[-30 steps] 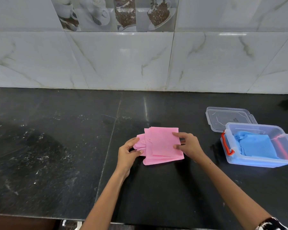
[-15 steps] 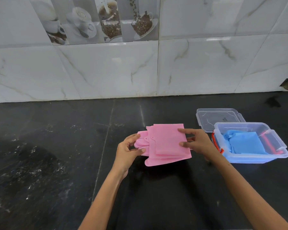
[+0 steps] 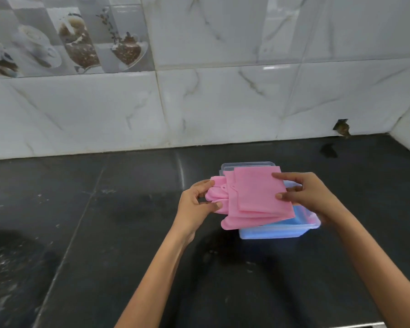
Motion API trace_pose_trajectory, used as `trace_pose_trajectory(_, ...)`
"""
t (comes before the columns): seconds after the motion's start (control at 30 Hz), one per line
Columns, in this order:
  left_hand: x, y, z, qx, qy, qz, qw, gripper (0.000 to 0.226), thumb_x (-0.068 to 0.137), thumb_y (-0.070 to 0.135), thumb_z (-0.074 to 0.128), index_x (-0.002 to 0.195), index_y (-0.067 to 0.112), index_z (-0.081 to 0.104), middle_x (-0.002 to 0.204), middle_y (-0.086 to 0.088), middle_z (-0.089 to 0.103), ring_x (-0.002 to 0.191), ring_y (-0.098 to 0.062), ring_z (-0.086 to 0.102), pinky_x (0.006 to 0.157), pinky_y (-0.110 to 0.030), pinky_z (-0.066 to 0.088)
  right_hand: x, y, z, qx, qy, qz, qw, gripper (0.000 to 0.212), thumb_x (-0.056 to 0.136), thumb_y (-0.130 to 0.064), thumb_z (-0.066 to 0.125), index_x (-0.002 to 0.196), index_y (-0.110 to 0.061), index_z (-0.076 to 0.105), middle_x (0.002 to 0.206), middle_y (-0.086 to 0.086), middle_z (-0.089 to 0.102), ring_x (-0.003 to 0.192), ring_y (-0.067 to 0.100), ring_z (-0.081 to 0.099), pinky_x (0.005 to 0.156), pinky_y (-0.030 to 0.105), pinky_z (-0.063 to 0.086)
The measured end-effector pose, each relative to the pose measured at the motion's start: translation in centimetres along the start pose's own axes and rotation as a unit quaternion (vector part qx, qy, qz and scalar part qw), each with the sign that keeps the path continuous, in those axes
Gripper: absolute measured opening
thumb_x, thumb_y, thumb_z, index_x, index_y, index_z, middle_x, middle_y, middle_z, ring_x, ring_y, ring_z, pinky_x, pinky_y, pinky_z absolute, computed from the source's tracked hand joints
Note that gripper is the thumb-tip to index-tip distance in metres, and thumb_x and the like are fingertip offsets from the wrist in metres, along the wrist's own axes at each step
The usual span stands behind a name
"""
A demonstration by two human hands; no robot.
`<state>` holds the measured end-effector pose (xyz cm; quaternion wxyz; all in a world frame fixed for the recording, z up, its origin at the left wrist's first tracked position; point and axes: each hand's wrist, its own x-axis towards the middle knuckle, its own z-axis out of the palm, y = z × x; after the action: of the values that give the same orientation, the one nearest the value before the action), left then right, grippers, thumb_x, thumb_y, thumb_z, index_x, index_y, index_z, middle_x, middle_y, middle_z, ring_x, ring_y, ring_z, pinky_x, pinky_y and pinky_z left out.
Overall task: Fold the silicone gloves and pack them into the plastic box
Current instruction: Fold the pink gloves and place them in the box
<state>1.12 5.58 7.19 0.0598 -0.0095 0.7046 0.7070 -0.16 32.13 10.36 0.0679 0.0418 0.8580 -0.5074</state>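
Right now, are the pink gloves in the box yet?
No: both hands hold the folded pink gloves above the open plastic box.

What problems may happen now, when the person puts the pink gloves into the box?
The folded pink gloves look wider than the plastic box, so an edge may catch on the rim. The glove fingers near the left hand hang loose and may unfold. Blue gloves already lie inside, so the lid may not close.

Matt pink gloves (image 3: pixel 256 197), probably silicone; translucent plastic box (image 3: pixel 279 232).

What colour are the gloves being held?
Pink gloves, clearest in the head view.
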Motion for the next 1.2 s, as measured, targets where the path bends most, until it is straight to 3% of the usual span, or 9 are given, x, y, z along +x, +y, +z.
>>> trace_pose_trajectory(0.17, 1.3, -0.6, 5.3, 0.041, -0.002, -0.033, 0.999, 0.058, 0.072, -0.011, 0.072, 0.126, 0.008, 0.059, 0.132, -0.004, 0.057, 0.109, -0.019, 0.061, 0.084, -0.023, 0.055, 1.3, 3.4, -3.7, -0.039, -0.011, 0.019, 0.999, 0.057, 0.076, 0.003, 0.071, 0.129, -0.014, 0.057, 0.133, 0.008, 0.053, 0.099, 0.023, 0.061, 0.082, 0.038, 0.054)
trace_pose_trajectory(0.33, 1.4, -1.7, 6.8, 0.089, -0.005, -0.065, 0.994, 0.064, 0.072, -0.007, 0.075, 0.13, 0.011, 0.055, 0.133, -0.001, 0.054, 0.111, -0.016, 0.058, 0.08, -0.017, 0.054, 1.9, 6.0, -4.2, -0.109, -0.025, 0.019, 0.994, 0.057, 0.078, -0.003, 0.071, 0.13, -0.018, 0.056, 0.136, 0.008, 0.052, 0.097, 0.019, 0.059, 0.083, 0.039, 0.052)
trace_pose_trajectory(0.57, 1.6, -1.6, 6.9, 0.196, -0.034, -0.035, 0.979, 0.069, 0.072, -0.002, 0.077, 0.135, 0.011, 0.051, 0.142, 0.002, 0.044, 0.117, -0.022, 0.055, 0.098, -0.041, 0.051, 2.5, 6.7, -4.2, -0.196, -0.056, -0.013, 0.979, 0.06, 0.073, -0.009, 0.076, 0.127, -0.027, 0.058, 0.142, 0.001, 0.049, 0.093, 0.012, 0.057, 0.082, 0.027, 0.045)
trace_pose_trajectory(0.77, 2.1, -2.2, 7.1, 0.185, -0.049, -0.022, 0.981, 0.068, 0.072, 0.002, 0.079, 0.134, 0.012, 0.052, 0.141, 0.004, 0.045, 0.112, -0.017, 0.058, 0.09, -0.026, 0.054, 2.3, 7.1, -4.7, -0.211, -0.048, -0.017, 0.976, 0.06, 0.074, -0.012, 0.077, 0.128, -0.03, 0.057, 0.14, 0.003, 0.051, 0.093, 0.01, 0.057, 0.09, 0.034, 0.048)
trace_pose_trajectory(0.87, 2.6, -2.1, 7.5, 0.252, -0.051, -0.004, 0.966, 0.067, 0.074, 0.007, 0.078, 0.135, 0.011, 0.051, 0.143, -0.001, 0.044, 0.118, -0.021, 0.055, 0.096, -0.033, 0.052, 2.0, 7.2, -4.5, -0.286, -0.016, -0.031, 0.957, 0.061, 0.077, -0.018, 0.076, 0.131, -0.032, 0.053, 0.147, -0.003, 0.044, 0.108, 0.014, 0.057, 0.095, 0.033, 0.045)
trace_pose_trajectory(0.93, 2.7, -1.8, 7.7, 0.333, -0.038, 0.027, 0.942, 0.064, 0.078, 0.02, 0.076, 0.136, 0.014, 0.05, 0.147, -0.002, 0.04, 0.13, -0.024, 0.044, 0.104, -0.042, 0.046, 1.9, 7.1, -4.5, -0.376, 0.002, -0.06, 0.925, 0.06, 0.08, -0.028, 0.072, 0.134, -0.035, 0.048, 0.154, -0.006, 0.031, 0.132, 0.02, 0.042, 0.102, 0.04, 0.042)
trace_pose_trajectory(1.03, 2.4, -1.3, 7.9, 0.502, -0.021, 0.148, 0.852, 0.068, 0.086, 0.054, 0.053, 0.145, 0.024, 0.037, 0.159, 0.003, 0.018, 0.145, -0.019, 0.017, 0.117, -0.04, 0.022, 1.9, 7.1, -4.8, -0.414, -0.061, -0.138, 0.898, 0.061, 0.087, -0.04, 0.061, 0.142, -0.036, 0.036, 0.158, -0.009, 0.01, 0.146, 0.015, 0.015, 0.116, 0.044, 0.021)
trace_pose_trajectory(1.1, 2.7, -1.1, 8.3, 0.573, -0.075, 0.209, 0.789, 0.071, 0.089, 0.061, 0.031, 0.15, 0.026, 0.022, 0.16, 0.006, -0.001, 0.148, -0.015, -0.001, 0.119, -0.035, 0.006, 1.9, 7.3, -4.7, -0.429, -0.126, -0.151, 0.881, 0.063, 0.09, -0.047, 0.052, 0.146, -0.038, 0.022, 0.153, -0.014, -0.007, 0.147, 0.01, 0.0, 0.118, 0.043, 0.006)
trace_pose_trajectory(1.2, 3.8, -1.4, 8.9, 0.654, -0.164, 0.213, 0.707, 0.07, 0.094, 0.057, 0.027, 0.152, 0.023, 0.008, 0.159, 0.003, -0.01, 0.147, -0.018, -0.012, 0.12, -0.037, 0.0, 2.3, 7.6, -4.6, -0.483, -0.172, -0.151, 0.845, 0.062, 0.094, -0.049, 0.042, 0.147, -0.04, 0.011, 0.148, -0.017, -0.017, 0.147, 0.009, -0.005, 0.118, 0.042, -0.001)
